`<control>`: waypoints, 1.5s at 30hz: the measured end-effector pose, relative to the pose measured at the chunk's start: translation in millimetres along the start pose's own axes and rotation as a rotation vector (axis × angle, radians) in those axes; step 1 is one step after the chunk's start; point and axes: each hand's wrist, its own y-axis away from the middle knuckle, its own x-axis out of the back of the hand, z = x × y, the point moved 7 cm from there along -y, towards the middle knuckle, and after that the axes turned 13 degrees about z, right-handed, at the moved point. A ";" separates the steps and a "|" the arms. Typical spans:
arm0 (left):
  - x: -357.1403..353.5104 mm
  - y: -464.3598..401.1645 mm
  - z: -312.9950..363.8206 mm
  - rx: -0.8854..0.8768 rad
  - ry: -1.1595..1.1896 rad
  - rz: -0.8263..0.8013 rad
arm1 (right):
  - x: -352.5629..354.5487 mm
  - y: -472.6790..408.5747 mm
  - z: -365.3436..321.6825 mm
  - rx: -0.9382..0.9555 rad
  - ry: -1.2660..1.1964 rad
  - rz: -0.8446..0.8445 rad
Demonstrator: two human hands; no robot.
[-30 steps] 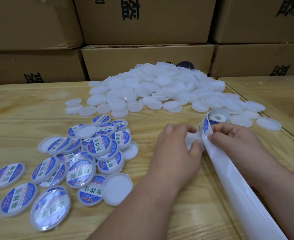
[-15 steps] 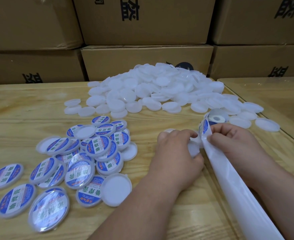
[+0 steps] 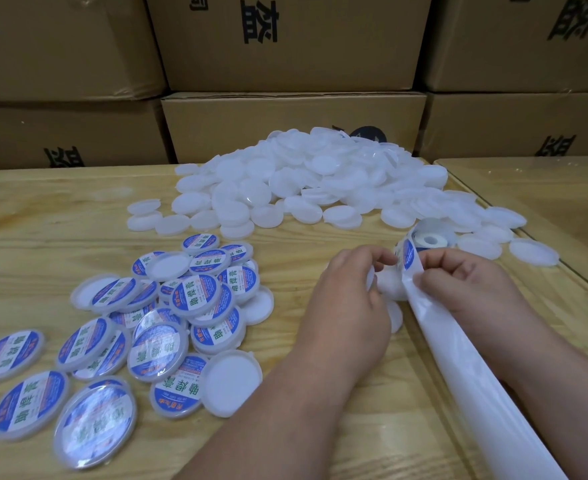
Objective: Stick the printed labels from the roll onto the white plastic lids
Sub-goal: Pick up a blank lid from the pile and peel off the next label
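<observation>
While the left hand (image 3: 346,299) curls round a blank lid (image 3: 388,282), the right hand (image 3: 465,285) pinches the label strip (image 3: 409,263) just beside it; the roll (image 3: 427,239) sits just beyond both hands on the worktop (image 3: 43,209).

Even soft light, wide-angle edge distortion

We see both hands meeting at the label roll (image 3: 424,241) toward three o'clock on the bench (image 3: 43,209). The left hand (image 3: 346,306) grips a white lid (image 3: 391,284); the right hand (image 3: 465,285) pinches the backing strip (image 3: 476,393). Bare lids (image 3: 313,181) pile at twelve, labelled lids (image 3: 119,327) spread at nine.
</observation>
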 end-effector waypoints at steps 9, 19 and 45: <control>2.5 -0.4 2.9 0.117 0.115 0.010 | -4.4 1.5 2.1 -0.007 0.007 -0.034; 3.4 -0.8 3.7 0.098 0.088 0.032 | -9.3 2.1 0.9 0.038 0.020 -0.059; 26.5 -5.2 -20.1 0.388 0.302 0.360 | -0.2 -4.2 3.9 0.015 -0.041 -0.027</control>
